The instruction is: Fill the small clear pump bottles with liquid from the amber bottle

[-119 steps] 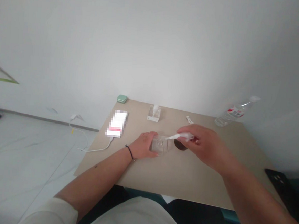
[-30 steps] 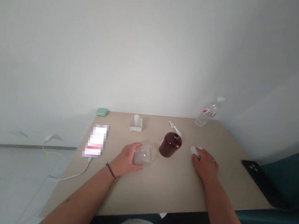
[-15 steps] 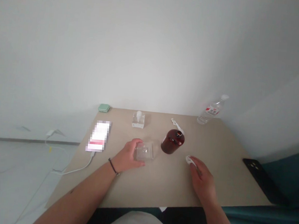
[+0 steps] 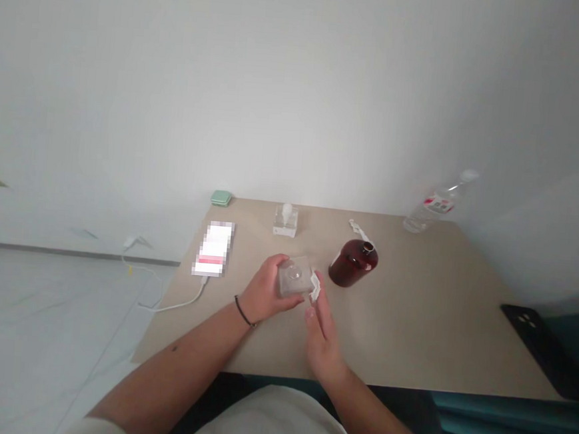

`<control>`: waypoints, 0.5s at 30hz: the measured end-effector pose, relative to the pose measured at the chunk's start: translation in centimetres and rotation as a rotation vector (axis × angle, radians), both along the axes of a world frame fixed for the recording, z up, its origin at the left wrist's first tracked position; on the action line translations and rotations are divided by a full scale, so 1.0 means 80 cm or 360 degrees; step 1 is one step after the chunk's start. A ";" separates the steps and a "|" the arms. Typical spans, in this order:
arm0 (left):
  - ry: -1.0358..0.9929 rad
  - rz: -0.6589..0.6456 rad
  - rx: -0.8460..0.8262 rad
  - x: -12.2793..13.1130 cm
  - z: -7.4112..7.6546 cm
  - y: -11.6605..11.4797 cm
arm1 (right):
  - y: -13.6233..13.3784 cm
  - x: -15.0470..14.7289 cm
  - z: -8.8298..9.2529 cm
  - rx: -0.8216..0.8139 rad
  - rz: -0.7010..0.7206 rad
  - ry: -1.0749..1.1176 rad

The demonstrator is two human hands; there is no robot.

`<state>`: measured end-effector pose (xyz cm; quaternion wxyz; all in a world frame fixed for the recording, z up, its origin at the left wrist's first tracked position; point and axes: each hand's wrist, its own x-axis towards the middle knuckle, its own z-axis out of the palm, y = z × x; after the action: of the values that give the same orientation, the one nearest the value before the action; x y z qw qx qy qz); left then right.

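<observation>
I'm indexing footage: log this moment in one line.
left hand: holds clear square container | right hand: crumpled white tissue at container's edge | dark red bottle: standing, uncapped

readable text: none | tall clear plastic bottle with white cap [image 4: 439,203]: red-and-white label, print too small to read | flat rectangular phone with lit white screen [image 4: 214,246]: pink band, content pixelated | glossy red-brown round bottle [image 4: 353,265]: pale label edge at left, illegible | white fabric shirt [image 4: 268,422]: dark mark at lower edge, cut off
</observation>
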<state>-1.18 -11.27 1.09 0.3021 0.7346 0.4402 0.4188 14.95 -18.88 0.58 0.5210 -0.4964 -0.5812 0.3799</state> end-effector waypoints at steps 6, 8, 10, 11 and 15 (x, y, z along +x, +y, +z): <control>0.0166 -0.0047 -0.0032 0.004 0.006 0.004 | 0.011 0.014 -0.005 -0.0155 -0.0117 -0.0052; 0.0203 -0.0067 -0.0048 0.007 0.007 0.004 | 0.018 0.021 0.002 -0.0194 -0.0144 -0.0099; 0.0237 -0.0070 -0.0074 0.009 0.007 0.005 | 0.025 0.028 0.010 -0.0230 -0.0170 -0.0178; 0.0252 -0.0064 -0.0090 0.009 0.007 0.005 | 0.028 0.031 0.013 -0.0255 -0.0187 -0.0227; 0.0247 -0.0053 -0.0128 0.008 0.008 0.006 | 0.034 0.053 0.016 -0.0372 -0.0249 -0.0363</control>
<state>-0.56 -10.75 1.77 0.3032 0.7593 0.4664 0.3376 19.15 -16.13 1.83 0.4183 -0.6371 -0.5481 0.3446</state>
